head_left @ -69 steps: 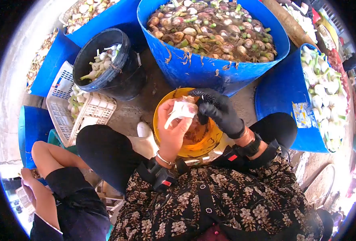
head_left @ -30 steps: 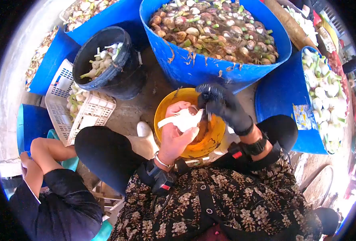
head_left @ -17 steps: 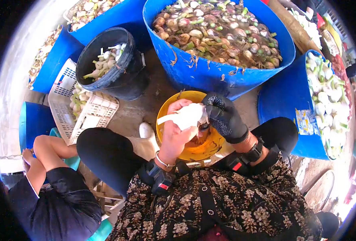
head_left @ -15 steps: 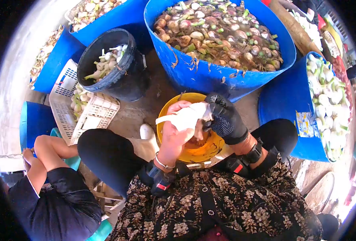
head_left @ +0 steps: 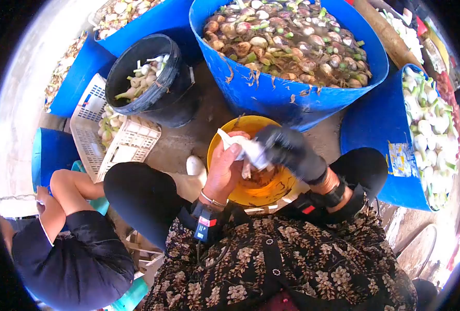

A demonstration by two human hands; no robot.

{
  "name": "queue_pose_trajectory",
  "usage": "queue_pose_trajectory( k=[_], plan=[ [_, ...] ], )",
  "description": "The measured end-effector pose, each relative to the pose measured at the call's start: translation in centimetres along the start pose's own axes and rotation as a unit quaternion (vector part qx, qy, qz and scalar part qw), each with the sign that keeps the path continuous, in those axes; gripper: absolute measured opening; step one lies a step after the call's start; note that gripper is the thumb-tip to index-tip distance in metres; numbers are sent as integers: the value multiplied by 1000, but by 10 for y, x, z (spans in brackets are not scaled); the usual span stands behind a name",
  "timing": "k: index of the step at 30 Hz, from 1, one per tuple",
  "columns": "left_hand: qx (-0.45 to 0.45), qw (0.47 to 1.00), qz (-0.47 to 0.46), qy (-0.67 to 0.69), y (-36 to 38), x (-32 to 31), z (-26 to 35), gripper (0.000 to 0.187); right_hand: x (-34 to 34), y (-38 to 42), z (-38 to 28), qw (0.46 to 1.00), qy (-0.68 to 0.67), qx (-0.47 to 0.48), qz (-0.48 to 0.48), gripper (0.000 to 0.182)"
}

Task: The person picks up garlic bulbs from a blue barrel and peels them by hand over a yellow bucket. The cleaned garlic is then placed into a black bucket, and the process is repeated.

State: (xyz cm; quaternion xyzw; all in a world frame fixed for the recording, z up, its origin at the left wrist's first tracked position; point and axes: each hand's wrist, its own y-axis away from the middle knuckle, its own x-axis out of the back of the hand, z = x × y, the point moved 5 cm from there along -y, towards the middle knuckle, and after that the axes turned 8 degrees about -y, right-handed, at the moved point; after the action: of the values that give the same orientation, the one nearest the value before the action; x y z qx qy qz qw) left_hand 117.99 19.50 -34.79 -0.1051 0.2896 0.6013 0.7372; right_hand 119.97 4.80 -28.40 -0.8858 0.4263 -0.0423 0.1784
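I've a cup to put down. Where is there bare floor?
Bare floor shows between the white crate, black bucket and yellow bucket; a smaller patch lies between the large blue tub, labelled tub and right hand. Crowded: above the yellow bucket, with that hand, the left hand and a white bulb.

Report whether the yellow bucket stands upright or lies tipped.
Upright: the yellow bucket shows its open mouth facing upward below the left hand and right hand.

gloved right fingers blurred, white bulb partly hidden, big blue tub cropped above
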Motion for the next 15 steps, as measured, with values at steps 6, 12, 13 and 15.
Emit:
queue_pose_trajectory(
  k=[6, 12, 13, 15],
  plan=[
    [-1, 987, -21, 160, 3, -4, 12, 49, 45, 3, 26, 969, -138, -105, 177, 15],
    [18, 981, -12, 193, 8, -4, 18, 59, 5, 12, 33, 872, 468, -101, -103, 22],
    [20, 980, -16, 196, 9, -4, 19, 60, 3, 14, 33, 861, 478, -120, -125, 22],
    [23, 981, -26, 191, 8, -5, 19, 62, 10, 7, 25, 915, 395, -81, -28, 24]
  ],
)
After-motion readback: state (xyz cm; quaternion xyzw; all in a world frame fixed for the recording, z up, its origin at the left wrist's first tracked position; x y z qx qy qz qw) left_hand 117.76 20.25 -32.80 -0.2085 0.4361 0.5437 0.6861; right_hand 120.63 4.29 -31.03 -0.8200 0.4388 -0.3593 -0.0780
